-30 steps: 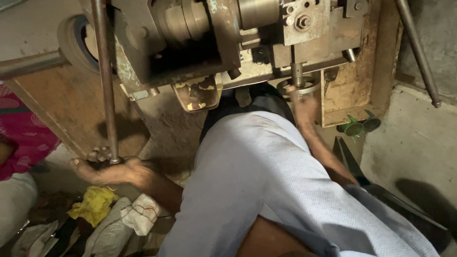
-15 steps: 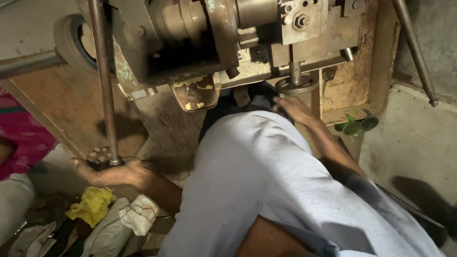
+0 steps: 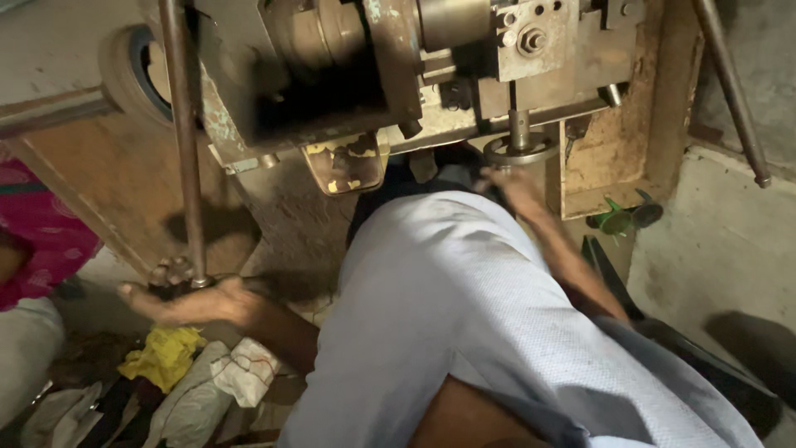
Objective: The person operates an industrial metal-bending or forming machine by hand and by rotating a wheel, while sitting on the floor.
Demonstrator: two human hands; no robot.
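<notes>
1. The metal rod [image 3: 184, 141] runs down the left of the frame; its foot sits at lower left.
2. The left hand [image 3: 195, 300] lies flat and open beside that foot, gripping nothing.
3. The right hand [image 3: 516, 187], centre right, has its fingers under the round metal disc [image 3: 521, 149]; its grip cannot be told.
4. A yellow rag [image 3: 162, 355] lies below.

My right hand [image 3: 521, 189] blurred, its fingertips hidden under the round collar [image 3: 521, 150], my knee [image 3: 448, 274] hiding the machine's lower part, long rod [image 3: 184, 141] cut off at top edge
</notes>
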